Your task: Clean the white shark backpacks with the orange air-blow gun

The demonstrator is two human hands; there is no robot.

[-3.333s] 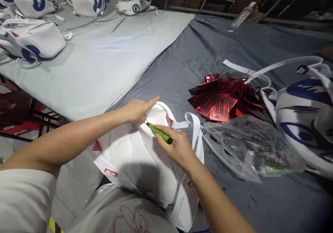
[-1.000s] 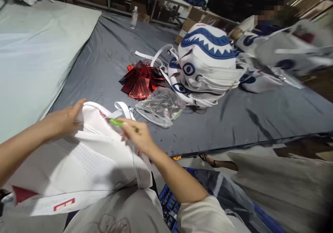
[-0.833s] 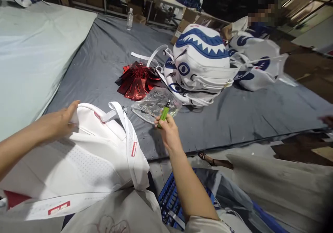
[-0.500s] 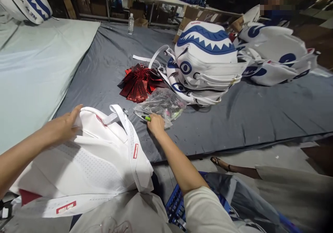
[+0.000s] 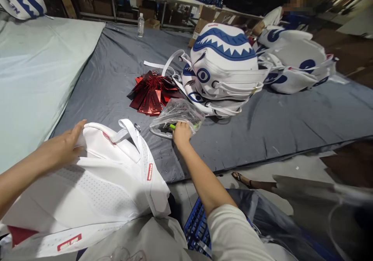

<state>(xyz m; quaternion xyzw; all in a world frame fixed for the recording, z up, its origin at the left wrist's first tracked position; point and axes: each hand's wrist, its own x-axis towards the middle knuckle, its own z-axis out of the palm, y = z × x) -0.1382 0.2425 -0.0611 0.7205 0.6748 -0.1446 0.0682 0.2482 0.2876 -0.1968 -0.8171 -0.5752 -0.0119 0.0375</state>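
A white backpack (image 5: 110,183) lies back-up across my lap and the near edge of the dark grey sheet (image 5: 262,125). My left hand (image 5: 62,146) rests on its top left corner, fingers flat. My right hand (image 5: 181,132) is stretched forward to a clear plastic bag (image 5: 177,115) of small parts, fingers curled over a green pen-like tool (image 5: 172,126) at the bag's near edge. A pile of red foil tags (image 5: 151,92) lies just beyond the bag.
Stacked white backpacks with blue shark faces (image 5: 224,66) sit behind the bag, more (image 5: 297,59) to the right by another person. A pale sheet (image 5: 32,70) covers the left. A water bottle (image 5: 141,19) stands far back. A blue crate (image 5: 195,226) is below my right arm.
My right hand took the green tool off the white backpack and carried it forward to the clear plastic bag. My left hand stayed on the backpack's corner. The view swung right.
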